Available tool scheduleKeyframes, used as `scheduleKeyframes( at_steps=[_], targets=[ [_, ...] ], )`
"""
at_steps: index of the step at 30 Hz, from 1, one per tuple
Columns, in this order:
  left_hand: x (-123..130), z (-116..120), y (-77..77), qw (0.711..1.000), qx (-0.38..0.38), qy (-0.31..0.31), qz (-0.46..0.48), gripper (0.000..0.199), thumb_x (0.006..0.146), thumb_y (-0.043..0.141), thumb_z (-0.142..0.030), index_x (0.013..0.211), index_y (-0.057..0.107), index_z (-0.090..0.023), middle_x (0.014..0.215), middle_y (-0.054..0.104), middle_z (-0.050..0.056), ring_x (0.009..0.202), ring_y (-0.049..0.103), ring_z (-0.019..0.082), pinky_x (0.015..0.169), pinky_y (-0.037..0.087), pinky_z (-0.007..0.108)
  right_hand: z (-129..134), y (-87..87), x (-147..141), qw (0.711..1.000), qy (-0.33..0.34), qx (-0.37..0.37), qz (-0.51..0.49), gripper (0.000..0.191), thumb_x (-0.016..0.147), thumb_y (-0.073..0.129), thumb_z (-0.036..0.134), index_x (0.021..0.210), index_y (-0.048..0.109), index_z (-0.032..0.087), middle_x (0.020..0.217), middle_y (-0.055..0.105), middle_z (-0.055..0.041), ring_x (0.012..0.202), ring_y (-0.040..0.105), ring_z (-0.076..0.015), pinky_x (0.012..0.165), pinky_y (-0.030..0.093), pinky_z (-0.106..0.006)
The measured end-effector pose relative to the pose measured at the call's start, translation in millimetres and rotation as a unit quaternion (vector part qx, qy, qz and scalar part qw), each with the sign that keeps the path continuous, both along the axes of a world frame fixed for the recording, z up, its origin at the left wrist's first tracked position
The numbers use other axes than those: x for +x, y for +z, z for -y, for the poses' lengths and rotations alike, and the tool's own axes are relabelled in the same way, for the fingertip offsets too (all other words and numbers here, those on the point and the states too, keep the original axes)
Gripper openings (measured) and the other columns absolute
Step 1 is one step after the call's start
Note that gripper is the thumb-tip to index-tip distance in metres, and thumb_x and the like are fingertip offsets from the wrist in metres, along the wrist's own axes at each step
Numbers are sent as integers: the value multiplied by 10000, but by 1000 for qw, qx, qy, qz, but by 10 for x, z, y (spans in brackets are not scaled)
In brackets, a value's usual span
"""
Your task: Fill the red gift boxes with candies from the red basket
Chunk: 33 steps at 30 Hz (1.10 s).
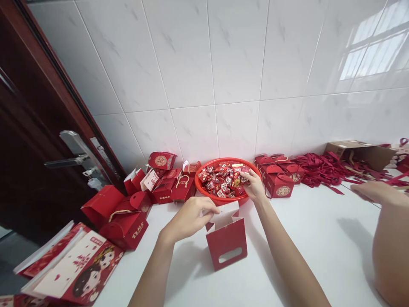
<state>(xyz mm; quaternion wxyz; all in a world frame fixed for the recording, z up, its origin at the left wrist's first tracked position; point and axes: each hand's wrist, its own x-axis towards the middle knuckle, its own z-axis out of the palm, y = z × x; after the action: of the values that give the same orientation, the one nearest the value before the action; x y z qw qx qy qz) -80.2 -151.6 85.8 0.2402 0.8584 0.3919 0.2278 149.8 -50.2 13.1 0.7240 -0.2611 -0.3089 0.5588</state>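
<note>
A red paper gift box (226,243) with an oval window stands upright on the white table, its white-lined top open. My left hand (191,215) is at its upper left rim, fingers curled, index finger over the edge and thumb against the side. Behind the box, a red plastic basket (198,181) is filled with wrapped candies (220,179), mostly red. My right hand (254,184) reaches over the basket's right side, its fingers closed on a pinkish wrapped candy (244,171).
Red gift boxes (128,226) and printed bags (73,264) line the left, beside a dark door (32,128). More boxes (277,181), dark red ribbons (319,168) and a cardboard carton (367,153) stand along the tiled wall. Another person's arm (388,230) extends in at right.
</note>
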Motion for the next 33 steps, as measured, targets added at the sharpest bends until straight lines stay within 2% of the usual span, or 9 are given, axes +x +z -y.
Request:
scheduleKeyframes(
  at_steps=[4, 8, 10, 15, 19, 24, 29, 33],
  targets=[
    [75, -271, -102, 997, 10, 30, 64, 304, 782, 528, -41, 816, 778, -211, 884, 754, 13, 727, 682, 138, 701, 526, 242, 95, 151, -32, 999, 5, 18, 25, 321, 534, 874, 260, 789, 689, 195, 765, 708, 16, 669, 635, -146, 585, 518, -252],
    [177, -522, -220, 990, 51, 56, 118, 299, 761, 527, -53, 796, 783, -204, 890, 761, 29, 838, 698, 167, 793, 541, 273, 222, 310, -55, 999, 10, 41, 33, 330, 551, 878, 258, 823, 699, 203, 813, 726, 12, 726, 656, -158, 661, 540, -269],
    [201, -589, -262, 987, 48, 66, 137, 277, 768, 534, -80, 799, 782, -198, 902, 764, 40, 862, 700, 181, 824, 548, 296, 285, 375, -67, 997, 9, 57, 43, 321, 576, 875, 263, 836, 693, 214, 836, 730, 14, 757, 663, -164, 700, 543, -278],
    [135, -624, -291, 990, -32, 49, 130, 206, 784, 628, -178, 922, 779, -190, 1040, 757, 76, 1004, 687, 226, 905, 539, 335, 423, 482, -125, 989, 5, 101, 108, 304, 633, 854, 310, 873, 688, 224, 892, 723, -8, 819, 668, -185, 766, 543, -300],
    [22, -644, -299, 983, -123, 6, 138, 275, 784, 677, -235, 1041, 758, -180, 1179, 718, 105, 1104, 656, 248, 929, 536, 350, 507, 509, -209, 972, 0, 119, 200, 273, 689, 808, 346, 893, 674, 223, 847, 699, -14, 756, 637, -186, 690, 530, -296],
    [-56, -672, -304, 976, -160, -51, 138, 390, 782, 737, -318, 1153, 724, -198, 1263, 678, 109, 1126, 645, 257, 942, 532, 371, 584, 521, -303, 924, -11, 134, 358, 156, 755, 705, 324, 796, 615, 204, 666, 571, 22, 596, 502, -142, 564, 418, -264],
    [-79, -648, -267, 958, -228, -105, 136, 422, 805, 739, -365, 1197, 696, -213, 1248, 690, 99, 1138, 646, 259, 987, 510, 396, 644, 541, -342, 860, -16, 175, 479, 49, 778, 596, 240, 767, 572, 199, 691, 544, 22, 618, 454, -138, 576, 364, -258],
    [-107, -642, -249, 958, -221, -124, 137, 455, 749, 783, -325, 1180, 689, -214, 1276, 661, 87, 1174, 626, 252, 1021, 496, 394, 665, 537, -325, 801, -6, 183, 570, 56, 763, 532, 174, 725, 508, 207, 669, 542, 20, 618, 444, -146, 579, 332, -261]
  ],
)
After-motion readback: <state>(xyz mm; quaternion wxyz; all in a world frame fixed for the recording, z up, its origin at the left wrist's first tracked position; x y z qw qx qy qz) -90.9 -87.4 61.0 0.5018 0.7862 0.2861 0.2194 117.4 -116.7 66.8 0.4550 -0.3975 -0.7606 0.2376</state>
